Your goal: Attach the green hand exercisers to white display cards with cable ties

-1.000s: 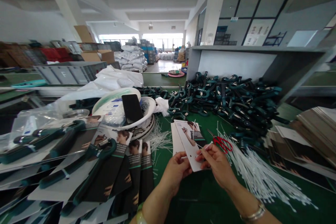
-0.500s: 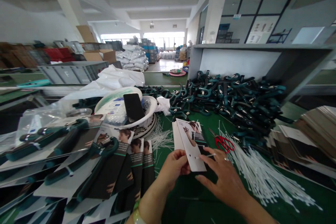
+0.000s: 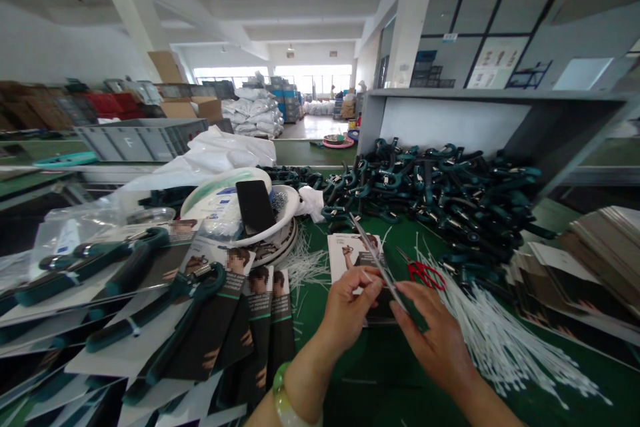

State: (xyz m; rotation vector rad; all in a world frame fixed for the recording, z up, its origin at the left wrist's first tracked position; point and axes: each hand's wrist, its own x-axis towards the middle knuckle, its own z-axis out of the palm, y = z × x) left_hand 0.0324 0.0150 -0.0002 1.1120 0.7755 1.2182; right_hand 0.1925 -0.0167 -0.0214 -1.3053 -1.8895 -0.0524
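Thin card (image 3: 379, 260), turned almost edge-on to you: only a narrow greyish sliver shows, print unreadable. It's tilted, far end up and to the left, near end down in your right hand's (image 3: 435, 327) fingers. Your left hand's (image 3: 345, 310) fingertips are at its left face, contact unclear. It's over the printed card (image 3: 341, 252) lying flat, white at top.

Far windows (image 3: 314, 70) glare; the edges look stretched, perhaps blurred.
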